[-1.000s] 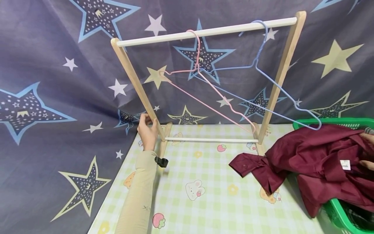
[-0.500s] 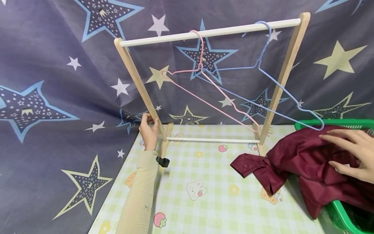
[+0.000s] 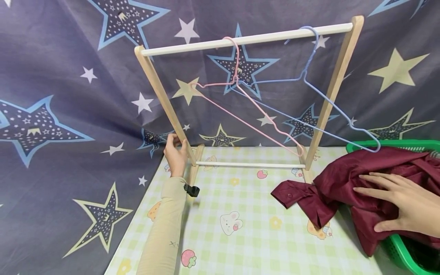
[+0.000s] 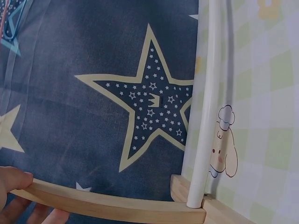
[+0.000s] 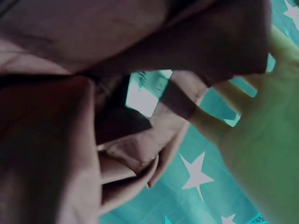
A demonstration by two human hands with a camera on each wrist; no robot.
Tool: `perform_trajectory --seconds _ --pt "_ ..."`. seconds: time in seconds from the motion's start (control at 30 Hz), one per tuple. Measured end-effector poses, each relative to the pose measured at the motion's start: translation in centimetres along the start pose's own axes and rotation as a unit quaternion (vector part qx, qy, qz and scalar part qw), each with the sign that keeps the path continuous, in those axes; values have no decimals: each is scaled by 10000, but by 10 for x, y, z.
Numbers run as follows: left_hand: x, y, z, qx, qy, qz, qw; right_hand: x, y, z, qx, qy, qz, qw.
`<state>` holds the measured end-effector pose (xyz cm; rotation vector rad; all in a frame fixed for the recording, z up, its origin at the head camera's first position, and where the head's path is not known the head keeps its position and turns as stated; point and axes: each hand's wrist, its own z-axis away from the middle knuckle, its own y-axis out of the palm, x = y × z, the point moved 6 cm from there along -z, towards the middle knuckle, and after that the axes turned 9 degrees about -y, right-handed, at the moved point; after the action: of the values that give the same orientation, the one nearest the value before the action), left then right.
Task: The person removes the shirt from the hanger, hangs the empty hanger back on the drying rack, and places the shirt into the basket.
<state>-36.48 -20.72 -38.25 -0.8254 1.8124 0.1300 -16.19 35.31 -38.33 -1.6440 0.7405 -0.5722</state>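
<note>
My left hand [image 3: 176,154] grips the left wooden post [image 3: 160,93] of a small clothes rack low down; in the left wrist view, thumb and fingers lie on either side of that post [image 4: 112,205]. Over a crumpled maroon shirt [image 3: 338,181], my right hand [image 3: 407,202] is spread with fingers apart. The shirt lies across a green basket [image 3: 395,250], one cuff reaching onto the table. In the right wrist view, the shirt [image 5: 51,144] shows a white label [image 5: 147,93], and its cloth hides my fingertips.
A pink hanger [image 3: 236,78] and a blue hanger [image 3: 304,74] hang from the rack's white top bar [image 3: 264,36]. A lower white bar [image 3: 251,165] joins the posts. The checked tablecloth [image 3: 254,244] lies in front; a star-patterned curtain [image 3: 44,191] stands behind.
My right hand has come away from its earlier place in the shirt at the right edge and moved left over the cloth, fingers spreading. My left hand stays on the post.
</note>
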Motion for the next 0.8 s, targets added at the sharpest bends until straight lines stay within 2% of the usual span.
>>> perform_trajectory --seconds 0.1,0.23,0.37,0.53,0.67,0.8 --pt "0 1 0 -19 30 -22 10000 2 5 0 56 -107 327 9994" --pt "0 0 0 -10 4 -23 10000 6 3 -3 -157 -437 664 9967" --pt "0 0 1 -5 -39 -18 10000 9 -3 -5 -617 -715 865 9918" --pt "1 1 1 7 -62 -3 10000 8 -13 -3 -1258 -774 986 9841" --pt "2 1 2 5 -96 -3 10000 -2 -22 3 -1651 -713 919 9794" --pt "2 1 1 -10 -93 19 10000 -17 -30 10 -1851 -732 854 9763"
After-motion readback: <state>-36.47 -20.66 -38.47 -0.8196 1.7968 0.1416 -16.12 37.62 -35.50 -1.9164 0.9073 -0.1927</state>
